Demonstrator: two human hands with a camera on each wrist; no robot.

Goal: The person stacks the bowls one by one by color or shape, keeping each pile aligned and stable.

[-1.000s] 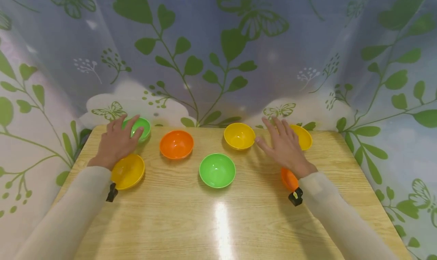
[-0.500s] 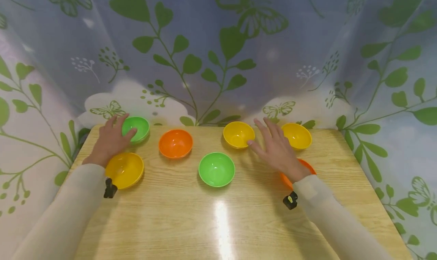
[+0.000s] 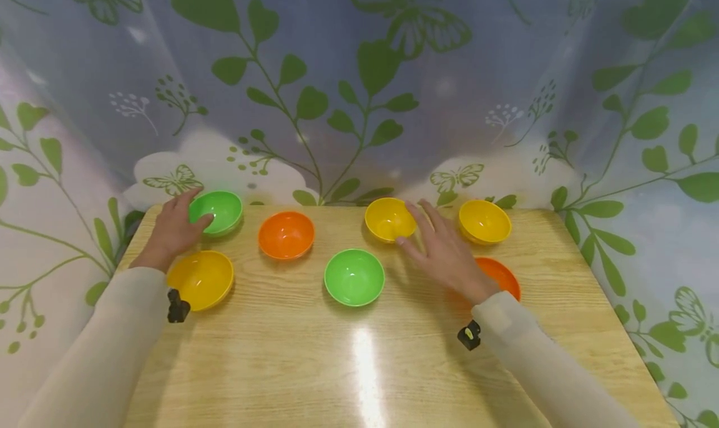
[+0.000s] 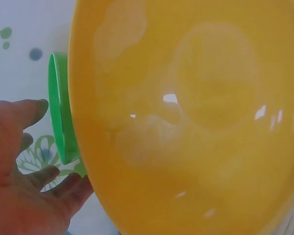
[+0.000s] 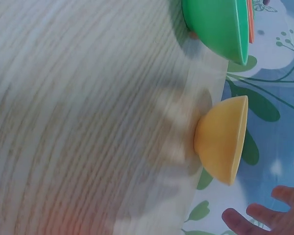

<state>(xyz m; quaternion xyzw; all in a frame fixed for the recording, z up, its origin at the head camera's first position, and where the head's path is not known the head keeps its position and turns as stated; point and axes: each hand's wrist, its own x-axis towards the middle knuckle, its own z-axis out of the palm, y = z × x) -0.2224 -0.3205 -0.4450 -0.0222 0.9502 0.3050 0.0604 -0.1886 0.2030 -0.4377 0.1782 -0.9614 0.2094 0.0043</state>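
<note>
My left hand is at the left side of a green bowl at the back left, thumb over its near side and fingers spread behind. In the left wrist view, thumb and fingers stand apart beside the green bowl. A yellow bowl sits just in front of that hand and fills much of the left wrist view. My right hand hovers with spread fingers at the right side of another yellow bowl, thumb overlapping its rim. The right wrist view shows this yellow bowl upright, fingers beyond it.
Between the hands stand an orange bowl and a green bowl. A yellow bowl is at the back right, and an orange bowl is partly hidden by my right hand. Behind the wooden table hangs a patterned curtain.
My right hand has moved left, from beside the back-right yellow bowl to the middle yellow one, uncovering more of the right-hand bowls. My left hand has shifted left off the green bowl's middle.
</note>
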